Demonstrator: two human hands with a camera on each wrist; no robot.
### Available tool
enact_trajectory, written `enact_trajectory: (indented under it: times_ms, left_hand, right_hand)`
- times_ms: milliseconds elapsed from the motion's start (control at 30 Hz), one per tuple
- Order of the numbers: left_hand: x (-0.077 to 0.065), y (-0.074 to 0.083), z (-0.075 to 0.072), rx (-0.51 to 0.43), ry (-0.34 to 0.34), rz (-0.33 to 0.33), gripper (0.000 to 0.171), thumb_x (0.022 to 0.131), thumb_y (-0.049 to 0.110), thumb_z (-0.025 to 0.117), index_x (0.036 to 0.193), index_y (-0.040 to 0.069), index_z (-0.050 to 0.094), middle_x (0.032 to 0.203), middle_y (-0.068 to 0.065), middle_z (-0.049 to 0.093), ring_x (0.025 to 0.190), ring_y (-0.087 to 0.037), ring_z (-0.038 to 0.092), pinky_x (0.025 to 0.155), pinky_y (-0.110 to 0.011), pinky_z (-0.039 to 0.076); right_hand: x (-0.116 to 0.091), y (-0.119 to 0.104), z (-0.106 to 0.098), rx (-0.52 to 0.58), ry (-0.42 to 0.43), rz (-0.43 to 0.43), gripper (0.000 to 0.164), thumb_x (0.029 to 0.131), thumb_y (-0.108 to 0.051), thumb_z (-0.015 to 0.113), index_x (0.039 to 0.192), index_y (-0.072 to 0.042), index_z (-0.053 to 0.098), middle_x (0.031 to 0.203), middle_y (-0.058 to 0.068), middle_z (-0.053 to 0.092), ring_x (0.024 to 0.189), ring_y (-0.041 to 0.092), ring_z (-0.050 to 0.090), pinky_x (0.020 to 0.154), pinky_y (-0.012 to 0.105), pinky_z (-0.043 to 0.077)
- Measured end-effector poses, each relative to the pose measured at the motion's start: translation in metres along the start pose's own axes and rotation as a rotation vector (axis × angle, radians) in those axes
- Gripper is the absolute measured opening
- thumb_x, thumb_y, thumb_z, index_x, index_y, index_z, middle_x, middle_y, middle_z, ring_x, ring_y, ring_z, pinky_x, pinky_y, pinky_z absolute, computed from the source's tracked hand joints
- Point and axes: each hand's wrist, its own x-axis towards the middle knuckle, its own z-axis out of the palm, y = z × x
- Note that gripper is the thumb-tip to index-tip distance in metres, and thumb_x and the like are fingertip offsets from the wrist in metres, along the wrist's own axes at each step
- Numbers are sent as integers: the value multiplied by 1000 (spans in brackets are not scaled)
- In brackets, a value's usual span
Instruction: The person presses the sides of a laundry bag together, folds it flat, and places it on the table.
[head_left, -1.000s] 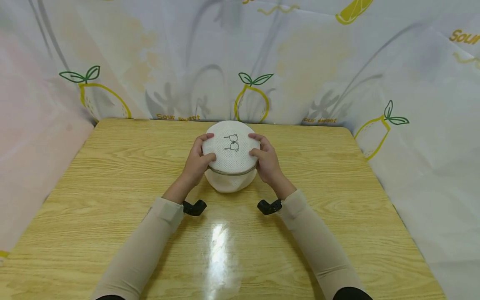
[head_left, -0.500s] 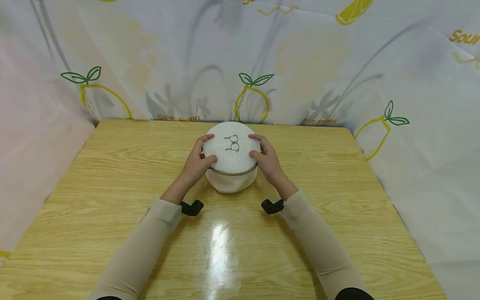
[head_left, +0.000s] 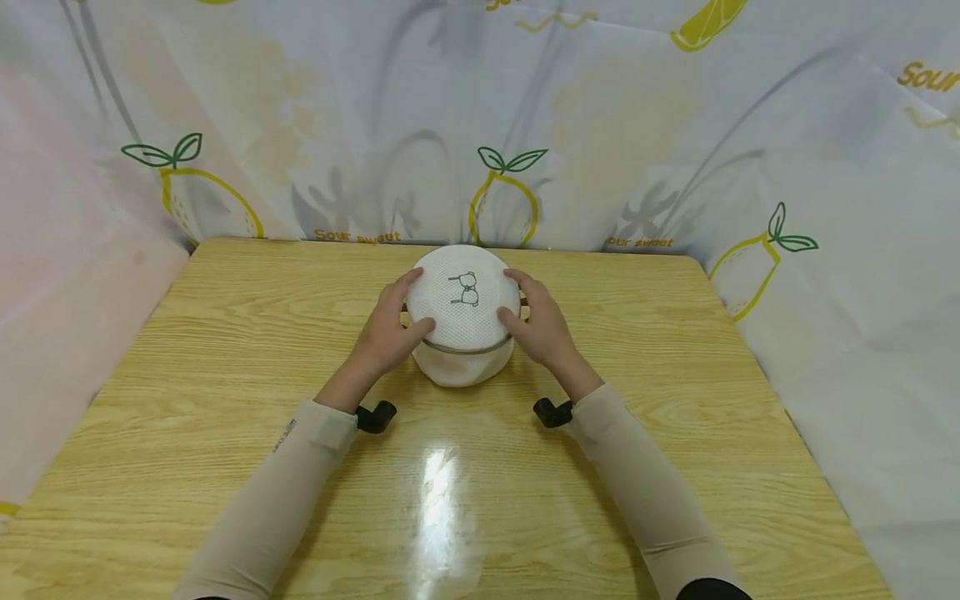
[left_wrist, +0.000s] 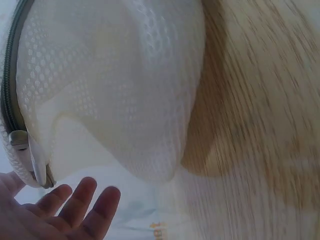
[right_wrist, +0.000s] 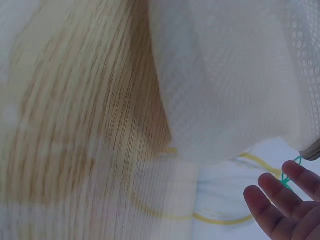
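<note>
While both hands flank it, the white mesh bag stands between them on the wood-grain table, its round top panel tilted toward the wearer. The left hand has its thumb and index finger spread at the bag's left edge, the other fingers loosely extended and apart from the mesh. The right hand mirrors it at the right edge, fingers likewise extended and curled round nothing. Whether either thumb presses the panel or merely brushes it is hard to tell. A metal zipper pull sits just above the left fingers. Between the thumbs runs the zipper; beyond both hands hangs a lemon-printed cloth.
</note>
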Motion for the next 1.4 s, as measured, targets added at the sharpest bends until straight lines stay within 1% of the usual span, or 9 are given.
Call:
enact_trajectory:
  times_ms: [133, 233, 333, 500, 600, 867, 1167, 1300, 1400]
  left_hand:
    - [-2, -3, -1, 166, 16, 38, 78, 87, 31, 60, 154, 20, 23, 152, -16, 28, 131, -36, 38, 100, -54, 41]
    - [-3, -3, -1, 280, 19, 60, 83, 85, 39, 63, 154, 16, 23, 155, -17, 25, 138, -41, 30, 101, -57, 41]
    - [-3, -3, -1, 351, 26, 82, 90, 81, 48, 65, 154, 13, 24, 156, -17, 23, 134, -44, 32, 98, -57, 43]
    - [-2, -6, 1, 413, 49, 127, 103, 74, 57, 71, 153, 9, 26, 156, -18, 26, 130, -46, 37, 98, -58, 41]
    - [-2, -8, 1, 447, 60, 144, 107, 71, 60, 72, 152, 8, 27, 155, -17, 28, 129, -45, 39, 97, -59, 41]
    - [-3, -10, 2, 542, 60, 163, 109, 70, 67, 68, 152, 5, 28, 154, -19, 31, 128, -46, 41, 93, -60, 43]
    - [-4, -12, 3, 646, 64, 207, 111, 70, 72, 65, 150, 2, 30, 151, -22, 36, 126, -45, 43, 91, -59, 45]
    - [-5, -14, 5, 672, 61, 208, 111, 70, 72, 64, 148, 1, 32, 149, -23, 37, 124, -45, 44, 91, -59, 45]
    - [-7, -14, 6, 691, 33, 184, 111, 70, 73, 64, 148, 0, 32, 149, -23, 38, 125, -45, 44, 93, -59, 44]
  right_hand:
    - [-1, 2, 1, -144, 2, -57, 61, 92, -35, 51, 148, -16, 37, 144, 16, 44, 128, 32, 46, 103, 49, 42]
    - [-2, 2, 2, -226, 15, -86, 60, 92, -37, 51, 148, -16, 39, 144, 17, 44, 132, 35, 43, 106, 53, 39]
    - [-2, 1, 3, -291, 18, -119, 59, 94, -37, 50, 147, -12, 41, 148, 16, 41, 135, 38, 40, 108, 52, 37]
    - [-3, 2, 4, -365, -9, -165, 60, 95, -36, 48, 147, -7, 39, 152, 14, 37, 139, 35, 35, 112, 49, 34]
    - [-3, 2, 4, -391, -31, -181, 65, 95, -39, 50, 149, -6, 36, 154, 13, 35, 141, 34, 33, 112, 49, 33]
    - [-4, 3, 6, -489, -82, -190, 82, 90, -56, 52, 153, -8, 27, 158, 12, 27, 143, 38, 28, 109, 57, 34]
    - [-4, 4, 7, -553, -87, -201, 85, 89, -58, 53, 153, -8, 26, 158, 13, 28, 142, 41, 28, 105, 60, 37]
    - [-5, 7, 10, -569, -98, -194, 86, 89, -59, 52, 152, -8, 27, 157, 14, 29, 142, 41, 28, 103, 61, 38]
    - [-6, 9, 13, -584, -122, -172, 86, 89, -61, 51, 153, -8, 27, 157, 13, 29, 143, 41, 27, 102, 63, 38]
